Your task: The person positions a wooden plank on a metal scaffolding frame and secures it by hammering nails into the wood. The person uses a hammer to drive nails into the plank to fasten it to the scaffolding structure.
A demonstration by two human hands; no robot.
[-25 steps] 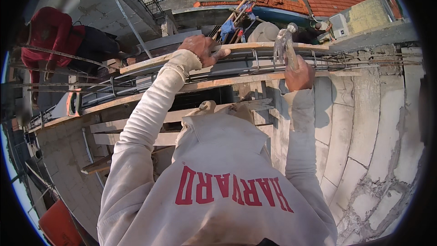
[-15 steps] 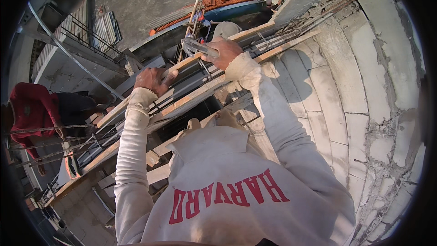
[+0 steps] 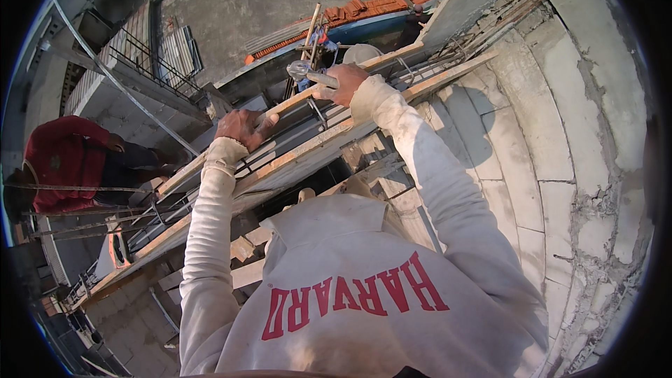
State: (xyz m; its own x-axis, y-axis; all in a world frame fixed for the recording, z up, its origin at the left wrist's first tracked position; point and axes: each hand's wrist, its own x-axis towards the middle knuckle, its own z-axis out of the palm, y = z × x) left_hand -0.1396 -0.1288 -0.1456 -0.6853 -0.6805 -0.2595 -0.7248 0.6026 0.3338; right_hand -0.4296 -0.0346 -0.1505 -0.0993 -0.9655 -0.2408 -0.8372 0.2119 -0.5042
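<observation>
Hammer [image 3: 322,78] and right hand [image 3: 350,84] have shifted leftward along the formwork since the earliest frame; the hammer was then well apart from the left hand [image 3: 241,129] and is now nearer to it. Right hand: fingers wrapped around the hammer handle, grasping it. Hammer head: projects to the left of the right hand, into the space between both hands, and appears beyond the far board [image 3: 294,102] in this view; contact between head and board cannot be determined. Left hand: placed over the far board, fingers bent, thumb extended toward the right hand. Fingertips are hidden, so whether this hand clamps the board or only rests on it cannot be told. Far board: passes beneath the left hand and continues to the right past the right hand. Near board [image 3: 301,152]: runs roughly parallel, on the wearer's side of both hands. Steel reinforcement [image 3: 318,113]: located between the boards, below and between the hands. Saw handle [image 3: 117,246]: orange and black, left of the left hand and closer to the wearer. Co-worker [image 3: 70,161]: red top, farther left of the left hand. Block wall [image 3: 518,140]: to the right of the right hand
</observation>
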